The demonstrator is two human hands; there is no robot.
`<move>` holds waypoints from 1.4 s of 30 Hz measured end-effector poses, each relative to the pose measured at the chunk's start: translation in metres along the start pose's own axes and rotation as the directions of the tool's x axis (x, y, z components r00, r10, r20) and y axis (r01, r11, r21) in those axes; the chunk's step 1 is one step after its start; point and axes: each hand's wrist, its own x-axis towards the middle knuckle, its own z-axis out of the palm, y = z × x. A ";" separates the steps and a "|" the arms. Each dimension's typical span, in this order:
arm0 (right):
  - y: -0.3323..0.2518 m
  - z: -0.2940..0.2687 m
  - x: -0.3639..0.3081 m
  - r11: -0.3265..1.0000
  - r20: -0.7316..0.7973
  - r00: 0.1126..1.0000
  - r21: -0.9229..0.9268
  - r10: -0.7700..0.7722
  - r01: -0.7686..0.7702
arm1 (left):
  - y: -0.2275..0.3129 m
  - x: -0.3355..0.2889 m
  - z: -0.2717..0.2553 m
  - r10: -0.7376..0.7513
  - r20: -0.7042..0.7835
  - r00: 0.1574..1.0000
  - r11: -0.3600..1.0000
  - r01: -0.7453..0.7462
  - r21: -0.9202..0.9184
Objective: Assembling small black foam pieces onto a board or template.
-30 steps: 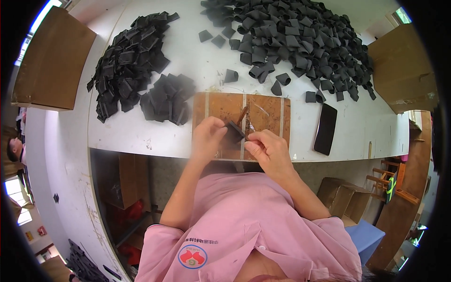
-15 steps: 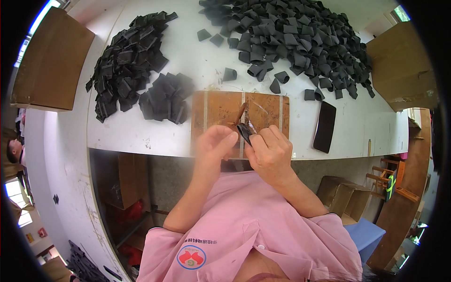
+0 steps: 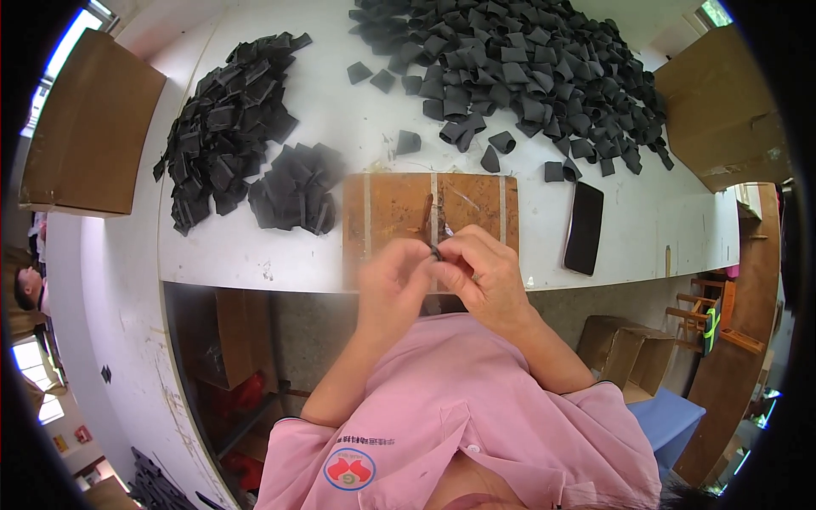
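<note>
Both my hands meet over the near part of a brown wooden board (image 3: 387,200) with pale strips across it. Between their fingertips is a small black fabric piece (image 3: 436,253), mostly hidden by the fingers. My right hand (image 3: 483,276) pinches it from the right. From the left, the closed fingers of my left hand (image 3: 395,276) also grip it, slightly blurred. A thin brown upright stick (image 3: 427,208) stands on the board just beyond the fingertips, beside something shiny. Several flat black pieces (image 3: 293,191) lie in a small heap left of the board.
A large heap of curled black pieces (image 3: 527,76) covers the far right of the white table (image 3: 229,259). A taller black pile (image 3: 229,119) lies far left. A phone (image 3: 584,228) rests right of the board. Cardboard boxes stand at the left (image 3: 93,127) and right (image 3: 714,106).
My left hand has moved right and closed in on the black piece, joining my right hand. The piece is now largely covered by fingers. The view has shifted slightly.
</note>
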 end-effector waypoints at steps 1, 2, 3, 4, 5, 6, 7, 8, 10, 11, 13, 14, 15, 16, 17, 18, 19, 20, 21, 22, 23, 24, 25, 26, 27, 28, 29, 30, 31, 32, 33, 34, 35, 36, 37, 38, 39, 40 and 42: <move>0.004 0.002 0.000 0.999 -0.029 0.999 -0.001 -0.033 0.033 | 0.008 -0.001 0.002 0.077 -0.019 0.997 0.985 -0.074 0.158; 0.006 0.004 0.001 0.999 -0.032 0.999 -0.005 -0.034 0.034 | 0.007 -0.001 0.004 0.081 -0.016 0.997 0.985 -0.078 0.155; 0.007 0.007 0.002 0.991 -0.071 0.992 -0.094 -0.105 0.098 | 0.005 -0.002 0.006 0.219 -0.063 0.974 0.926 -0.187 0.329; 0.007 0.010 0.003 0.970 -0.102 0.979 -0.186 -0.178 0.157 | 0.002 -0.002 0.008 0.360 -0.086 0.929 0.824 -0.273 0.496; 0.007 0.014 0.004 0.969 -0.104 0.978 -0.188 -0.183 0.161 | -0.002 -0.001 0.011 0.364 -0.086 0.927 0.823 -0.278 0.495; 0.008 0.019 0.004 0.929 -0.118 0.962 -0.311 -0.247 0.200 | -0.006 -0.001 0.014 0.366 -0.182 0.912 0.861 -0.259 0.437; 0.010 0.023 0.005 0.873 -0.124 0.942 -0.429 -0.311 0.231 | -0.006 0.001 0.016 0.360 -0.277 0.891 0.894 -0.245 0.375; 0.016 0.026 0.006 0.871 -0.125 0.941 -0.431 -0.316 0.235 | -0.002 0.002 0.014 0.365 -0.278 0.889 0.893 -0.249 0.375; 0.026 0.029 0.012 0.873 -0.235 0.900 -0.421 -0.367 0.246 | 0.020 0.009 0.009 -0.291 -0.201 0.936 0.877 0.177 -0.447; 0.024 0.026 0.010 0.871 -0.236 0.898 -0.424 -0.371 0.248 | 0.019 0.011 0.008 -0.326 -0.089 0.941 0.734 0.192 -0.651; 0.009 0.017 0.007 0.987 -0.171 0.982 0.148 0.082 -0.056 | 0.024 0.011 -0.004 -0.293 0.116 0.949 0.590 0.275 -0.759; 0.010 0.013 0.007 0.988 -0.174 0.982 0.144 0.074 -0.049 | 0.026 0.009 -0.008 -0.226 0.310 0.924 0.432 0.380 -0.818; 0.011 0.008 0.007 0.790 0.014 0.946 0.547 0.323 -0.278 | 0.027 0.007 -0.009 -0.268 0.240 0.933 0.589 0.356 -0.726; 0.010 0.005 0.007 0.394 0.286 0.847 0.787 0.448 -0.475 | 0.026 0.005 -0.006 -0.258 0.239 0.936 0.591 0.348 -0.727; 0.009 0.009 0.006 0.246 0.353 0.845 0.847 0.402 -0.471 | 0.023 0.004 0.001 -0.168 -0.005 0.986 0.852 0.143 -0.503; 0.008 0.012 0.004 0.253 0.346 0.850 0.849 0.396 -0.464 | 0.021 0.004 0.007 0.006 -0.202 0.979 0.984 -0.042 -0.174; 0.006 0.014 0.003 0.071 0.416 0.829 0.879 0.374 -0.472 | 0.025 0.002 0.010 0.040 -0.259 0.965 0.999 -0.043 -0.005; 0.005 0.015 0.004 -0.113 0.481 0.810 0.874 0.336 -0.472 | 0.025 0.001 0.013 0.051 -0.257 0.965 0.998 -0.055 -0.006; 0.003 0.011 0.003 -0.115 0.494 0.818 0.868 0.295 -0.483 | 0.025 -0.002 0.015 0.096 -0.279 0.955 0.995 -0.087 0.045; 0.004 0.007 0.004 -0.109 0.496 0.820 0.867 0.286 -0.487 | 0.023 -0.004 0.016 0.141 -0.300 0.943 0.988 -0.117 0.097; 0.004 0.002 0.004 0.142 0.468 0.831 0.839 0.301 -0.525 | 0.020 -0.004 0.016 0.094 -0.310 0.946 0.993 -0.110 -0.032; 0.006 -0.004 0.006 0.385 0.427 0.848 0.759 0.313 -0.525 | 0.024 0.000 0.013 0.102 -0.306 0.946 0.992 -0.119 -0.035; -0.008 -0.010 0.011 0.643 0.328 0.905 0.638 0.269 -0.423 | 0.033 0.005 0.001 -0.072 -0.109 0.991 0.853 0.004 -0.522; -0.017 -0.017 0.019 0.646 0.330 0.907 0.638 0.263 -0.419 | 0.038 0.010 -0.006 -0.127 0.154 0.980 0.495 0.197 -0.847; -0.028 -0.020 0.027 0.708 0.286 0.945 0.633 0.161 -0.313 | 0.037 0.014 -0.011 0.031 0.276 0.961 0.283 0.257 -0.924; -0.035 -0.024 0.038 0.757 0.240 0.969 0.622 0.059 -0.200 | 0.046 0.018 -0.012 0.033 0.271 0.962 0.286 0.251 -0.925; -0.041 -0.028 0.050 0.809 0.223 0.974 0.578 -0.030 -0.107 | 0.060 0.021 -0.013 0.087 0.349 0.933 0.122 0.337 -0.933; -0.038 -0.028 0.059 0.809 0.220 0.975 0.579 -0.034 -0.102 | 0.071 0.025 -0.013 0.157 0.419 0.894 -0.039 0.429 -0.902; -0.029 -0.026 0.067 0.736 0.300 0.954 0.642 0.016 -0.214 | 0.067 0.032 -0.016 0.112 0.411 0.905 0.012 0.412 -0.911; -0.018 -0.021 0.071 0.649 0.383 0.922 0.688 0.056 -0.325 | 0.055 0.034 -0.018 0.117 0.416 0.902 0.017 0.417 -0.909; 0.001 -0.010 0.066 0.621 0.423 0.897 0.672 0.125 -0.403 | 0.039 0.036 -0.020 -0.004 0.392 0.920 0.068 0.391 -0.918; 0.002 -0.009 0.061 0.622 0.427 0.896 0.670 0.122 -0.405 | 0.035 0.035 -0.019 -0.130 0.356 0.926 0.116 0.370 -0.922; 0.003 -0.008 0.057 0.626 0.387 0.914 0.684 0.125 -0.375 | 0.038 0.031 -0.018 -0.193 0.351 0.916 0.280 0.394 -0.875; 0.002 -0.007 0.055 0.628 0.341 0.931 0.699 0.128 -0.343 | 0.040 0.032 -0.016 -0.194 0.350 0.916 0.283 0.394 -0.874; -0.003 -0.009 0.056 0.666 0.328 0.937 0.672 0.123 -0.323 | 0.042 0.033 -0.013 -0.221 0.240 0.945 0.388 0.311 -0.868; -0.006 -0.010 0.056 0.664 0.325 0.938 0.676 0.123 -0.321 | 0.045 0.033 -0.011 -0.234 0.127 0.964 0.490 0.230 -0.841; -0.007 -0.012 0.057 0.729 0.309 0.943 0.618 0.119 -0.295 | 0.048 0.033 -0.010 -0.276 0.091 0.957 0.542 0.233 -0.808; -0.008 -0.014 0.058 0.787 0.294 0.949 0.556 0.114 -0.267 | 0.049 0.034 -0.009 -0.275 0.094 0.957 0.545 0.236 -0.805; -0.014 -0.020 0.059 0.814 0.261 0.957 0.524 0.127 -0.251 | 0.051 0.034 -0.009 -0.142 -0.003 0.990 0.788 0.111 -0.606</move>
